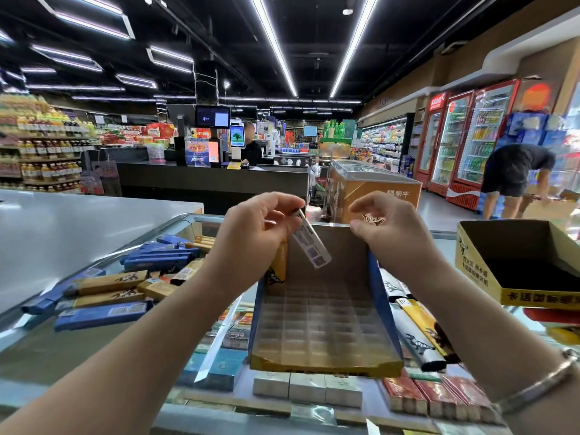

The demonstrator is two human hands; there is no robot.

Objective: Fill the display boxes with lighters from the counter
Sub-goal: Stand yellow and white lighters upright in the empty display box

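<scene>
Below both hands, an empty display box [324,328] is seen on the glass counter [47,346]. A white lighter [312,244] is pinched by the left hand [257,229]; nothing is held in the curled right hand [386,224]. Left of the left hand, loose lighters [125,284] are piled.

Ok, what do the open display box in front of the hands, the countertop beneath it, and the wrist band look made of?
Blue-sided display box: likely printed cardboard, brown matte inner wall, with a clear glossy plastic grid insert. Countertop: glass, since packs show through and it reflects light. Band on the right wrist: shiny silver, probably metal.
</scene>
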